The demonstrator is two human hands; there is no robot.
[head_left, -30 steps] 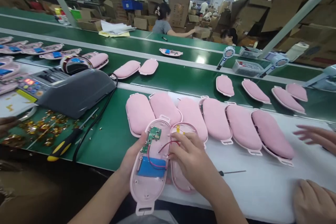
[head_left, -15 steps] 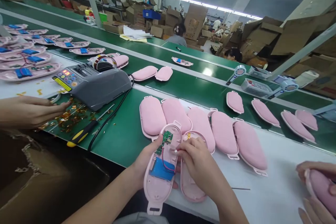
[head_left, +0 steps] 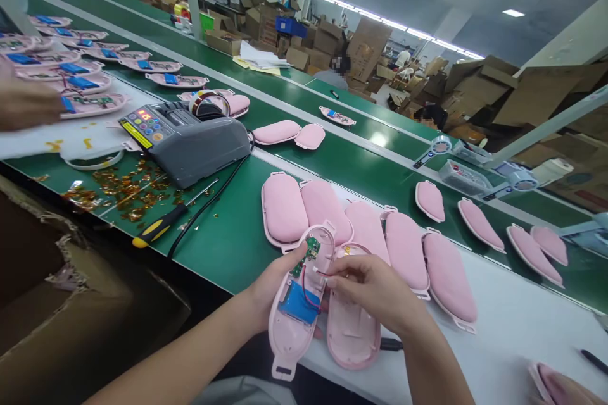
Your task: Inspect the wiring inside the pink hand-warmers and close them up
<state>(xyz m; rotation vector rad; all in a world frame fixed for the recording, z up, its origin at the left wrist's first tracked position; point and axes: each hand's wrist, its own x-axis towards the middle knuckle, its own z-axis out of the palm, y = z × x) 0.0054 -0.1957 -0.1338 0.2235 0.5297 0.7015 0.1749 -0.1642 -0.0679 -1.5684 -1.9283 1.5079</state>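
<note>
**Two hands at an open pink shell, with a thin wire in the right fingers**

The right hand [head_left: 375, 285] is grasping a thin red wire [head_left: 325, 274] between thumb and forefinger. At the end of this wire is a small white connector [head_left: 315, 270], which is above the inside of the open pink shell [head_left: 292, 332]. I cannot tell if the connector touches the shell. The left hand [head_left: 278, 281] is grasping this same shell, with the thumb at its rim beside the green circuit board [head_left: 312, 248] and fingertips visible below its other side. The shell is a little tilted, and inside it, nearer to the person than the board, lies a blue block [head_left: 299, 302] with red and dark leads.

Just beside it, under the right hand, is a second pink shell half [head_left: 354, 329], inside facing up. A black handle [head_left: 391, 345] lies near its edge. Behind the hands, cushioned pink pieces [head_left: 285, 207] stand side by side in a row, partly on the white sheet [head_left: 503, 304].

Farther to the left, on the green table [head_left: 228, 247], there are a yellow-and-black screwdriver [head_left: 161, 226], amber scraps [head_left: 137, 196] and a grey machine [head_left: 190, 145]. At the left edge, a co-worker's hand [head_left: 31, 104] is blurred, near several open shells with blue blocks [head_left: 175, 80].
</note>
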